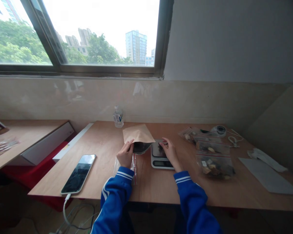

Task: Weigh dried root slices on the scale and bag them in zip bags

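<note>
My left hand (125, 155) grips the near edge of a brown kraft paper pouch (138, 132), fingers and thumb closed on it. The pouch is tilted, and its dark inside shows at the open mouth, which faces me. Close by on the right is a small digital kitchen scale (155, 161) with a metal plate and a dark display. Over that plate, my right hand (169, 151) has its fingertips drawn together around something small and dark, too small to name. A clear zip bag (134, 169) with a red seal lies partly hidden under my left hand.
A phone (78, 175) on a charging cable lies at the left. Near the wall stands a clear plastic bottle (118, 117). Zip bags with dried pieces (215, 167), a white round device (219, 130) and a grey sheet (268, 177) are on the right. Another table (36, 136) adjoins at left.
</note>
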Demonstrator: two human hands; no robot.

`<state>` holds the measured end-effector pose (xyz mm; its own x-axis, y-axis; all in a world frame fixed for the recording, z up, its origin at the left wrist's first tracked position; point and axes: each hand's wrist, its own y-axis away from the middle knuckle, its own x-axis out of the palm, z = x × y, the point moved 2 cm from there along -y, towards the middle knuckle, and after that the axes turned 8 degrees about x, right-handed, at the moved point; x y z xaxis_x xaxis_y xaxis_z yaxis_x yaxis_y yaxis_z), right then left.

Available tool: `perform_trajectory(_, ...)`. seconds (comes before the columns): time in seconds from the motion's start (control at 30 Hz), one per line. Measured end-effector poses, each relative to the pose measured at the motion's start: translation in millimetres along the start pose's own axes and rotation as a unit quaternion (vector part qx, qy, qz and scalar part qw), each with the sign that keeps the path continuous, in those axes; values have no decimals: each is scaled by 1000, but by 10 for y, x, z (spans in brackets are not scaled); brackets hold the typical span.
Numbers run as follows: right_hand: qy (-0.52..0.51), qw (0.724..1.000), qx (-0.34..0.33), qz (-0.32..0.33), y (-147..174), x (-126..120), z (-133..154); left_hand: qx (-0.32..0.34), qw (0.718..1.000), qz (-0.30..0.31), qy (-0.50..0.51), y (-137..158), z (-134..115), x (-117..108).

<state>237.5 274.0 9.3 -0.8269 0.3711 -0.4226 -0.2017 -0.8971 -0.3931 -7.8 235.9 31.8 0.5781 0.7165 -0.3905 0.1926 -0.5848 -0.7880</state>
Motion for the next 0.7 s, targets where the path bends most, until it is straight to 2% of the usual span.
perform_trajectory(0.2,14,999,-1,-43,4,-50,-155,2,999,-33,-15,164,166,133)
perform_trajectory(0.37,41,999,-7,-20,54,-66,-154,2,999,-38,-21,215,253,169)
perform_trajectory(0.53,14,1000,0,-11,141,-160,-71,-5,999,-40,-7,228,270,185)
perform_trajectory(0.7,9,998,-2,-66,113,-317,-179,-1,999,-36,4,231,272,194)
